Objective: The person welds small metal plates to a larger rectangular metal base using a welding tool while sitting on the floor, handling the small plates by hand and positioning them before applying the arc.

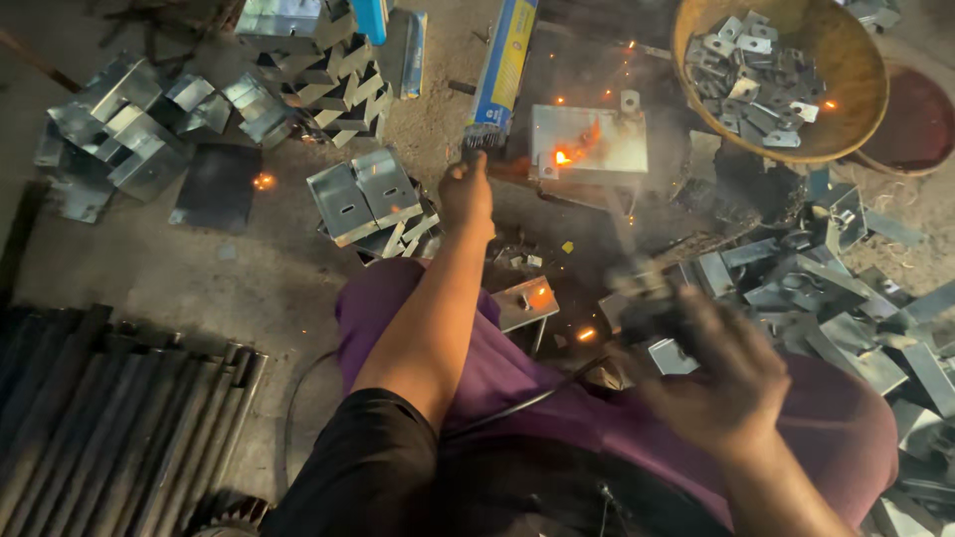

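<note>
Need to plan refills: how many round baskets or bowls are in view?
2. A woven basket of metal brackets sits top right; a dark red bowl peeks out behind it at the right edge. Others may lie off-frame.

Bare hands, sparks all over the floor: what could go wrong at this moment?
1. Sparks glow on the metal plate close to the bare left hand; a burn looks likely.
2. The right hand is motion-blurred, gripping a dark tool beside the sharp-edged pile of brackets; a cut seems possible.
3. Embers lie near the purple trousers, which might scorch.
</note>
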